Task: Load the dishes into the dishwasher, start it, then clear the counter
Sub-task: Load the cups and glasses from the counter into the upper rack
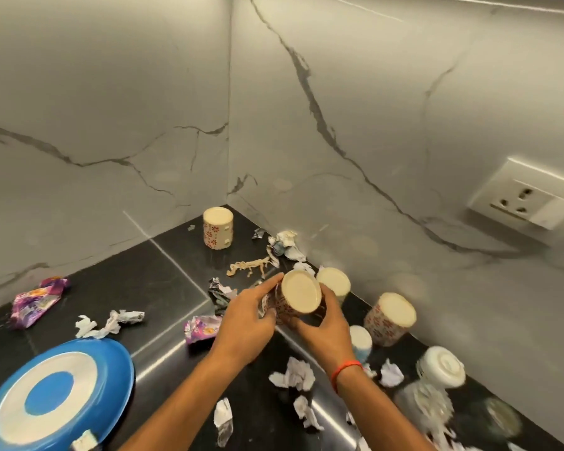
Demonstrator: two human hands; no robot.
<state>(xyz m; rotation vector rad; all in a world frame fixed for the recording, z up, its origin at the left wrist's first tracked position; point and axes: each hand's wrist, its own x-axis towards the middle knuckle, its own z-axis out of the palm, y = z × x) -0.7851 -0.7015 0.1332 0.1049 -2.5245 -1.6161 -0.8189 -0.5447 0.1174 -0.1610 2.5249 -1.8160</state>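
Head view: I look down at a black counter (pixel 118 288) set in a corner of grey-veined marble walls.
Held mug: a cream mug with red flowers (pixel 297 297), tipped so its pale base faces me, is raised just above the counter between both my hands.
Left hand (pixel 245 320): my fingers curl round the mug's left side, forefinger stretched up along its rim.
Right hand (pixel 326 330): my fingers and thumb wrap its right and lower side; a red thread band (pixel 345 369) circles that wrist.
Other mugs: one upside down in the far corner (pixel 218 227), one just behind the held mug (pixel 334 281), one tilted by the right wall (pixel 389 319).
Blue plate (pixel 51 397): upside down at the near left, apart from my hands.
Litter: purple wrappers (pixel 36 301) and crumpled paper scraps (pixel 108 323) lie scattered across the counter.
Right edge: blurred white dishes (pixel 443 366), shape unclear.
Wall socket (pixel 525 200): on the right wall.
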